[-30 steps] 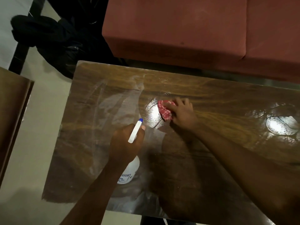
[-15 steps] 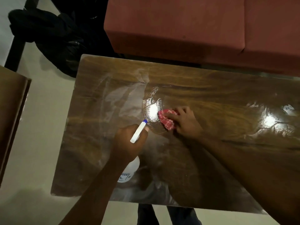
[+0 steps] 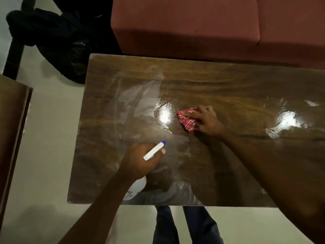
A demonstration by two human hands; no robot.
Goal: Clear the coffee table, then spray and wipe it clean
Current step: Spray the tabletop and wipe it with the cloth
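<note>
Legs in dark trousers stand just short of the coffee table, at its near edge. Over that edge the left hand holds a spray bottle, fingers wrapped tight round its neck; the white nozzle with its blue tip points across the table toward the middle. The bottle's pale body hangs below the wrist, above the near-left part of the tabletop. It looks like light plastic, stiff enough to grip hard, and the neck under the trigger is the natural place to hold it.

Further in, about the table's middle, the right hand presses a red checked cloth flat on the wood, fingers spread over it and curled at its far side. The cloth is soft and bunches easily — best held by pinning it under the palm, not by a corner. Just left of it a wet patch shines; a second glare lies toward the table's right end. Smeared streaks cover the left half, so wiping looks only partly done — nothing else sits on the tabletop.

Beyond the table's far edge stands a red sofa; off its far-left corner, a dark bundle on the floor.
</note>
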